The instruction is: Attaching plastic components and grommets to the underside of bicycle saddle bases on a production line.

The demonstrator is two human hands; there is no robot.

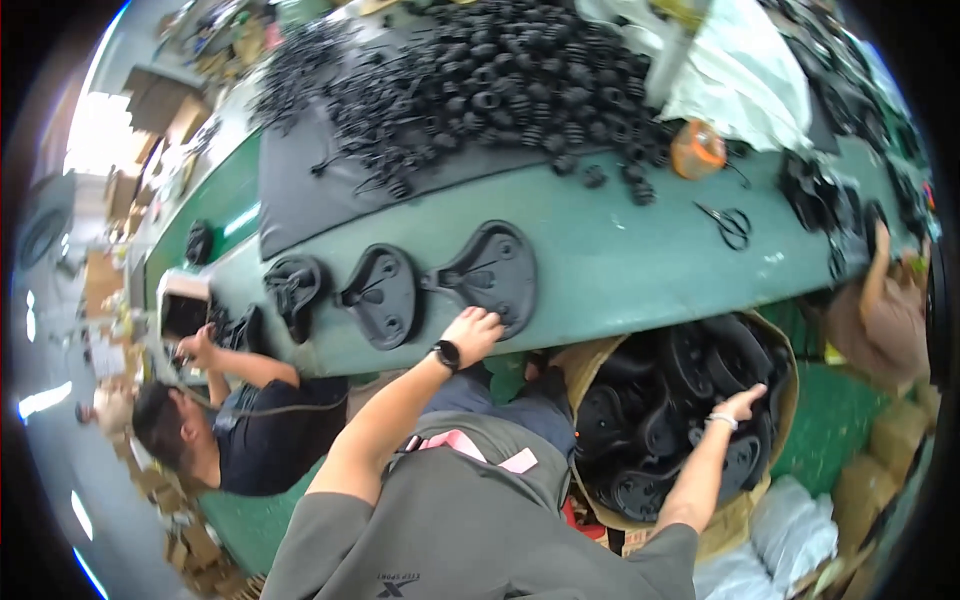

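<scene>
The left hand, its grip unclear, is at the near edge of a black, saddle-shaped plastic shell. Below the right hand, whose grip I cannot tell either, a round-mouthed tan container holds many black moulded shells.

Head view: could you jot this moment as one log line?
left hand: at near edge of black saddle | right hand: at open sack of black parts | green table: scissors lying on it
</scene>
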